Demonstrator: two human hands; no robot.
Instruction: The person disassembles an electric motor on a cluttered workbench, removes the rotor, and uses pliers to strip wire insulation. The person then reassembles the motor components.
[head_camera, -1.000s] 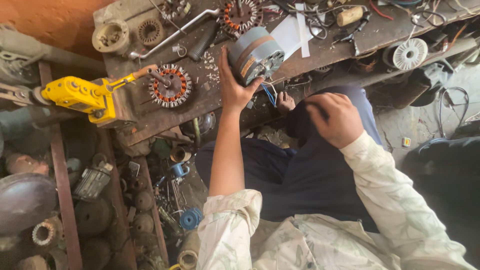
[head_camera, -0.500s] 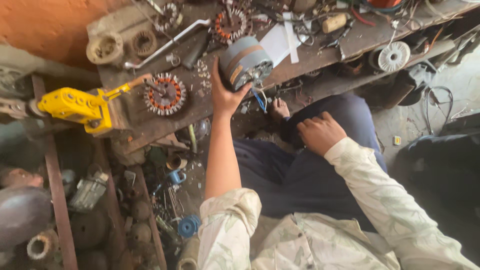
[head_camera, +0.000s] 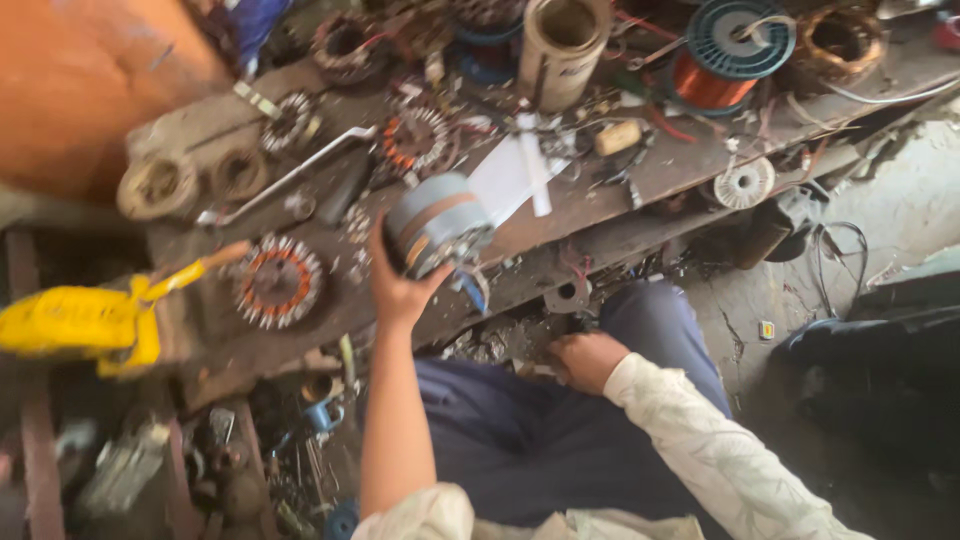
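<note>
Left hand (head_camera: 400, 290) is wrapped under a grey motor (head_camera: 437, 222), w/ an orange band round it, held at the near edge of the desk (head_camera: 640, 185). Fingers closed on the housing; motor is tilted, part over the edge. Right hand (head_camera: 588, 360) is lowered to the lap, just below the desk's near edge, fingers curled; whether anything is gripped can't be told (blur).

Counts, as far as seen: 1 motor in hand. 3 wound stators w/ copper coils lie on the desk: one left of the motor (head_camera: 279, 281), one far-left (head_camera: 290, 122), one behind the motor (head_camera: 415, 140). 1 copper wire spool (head_camera: 735, 45) at far right, 1 tan cardboard tube (head_camera: 563, 38) next to it. 1 white disc (head_camera: 744, 183) at the right near edge. 1 yellow tool (head_camera: 75, 322) sticks out at far left, its tip near the left stator. 2 round rings (head_camera: 158, 186) on the far-left corner.

Room: desk is crowded; only a narrow bare strip along the near edge right of the motor. Floor below-left is packed w/ scrap parts.
</note>
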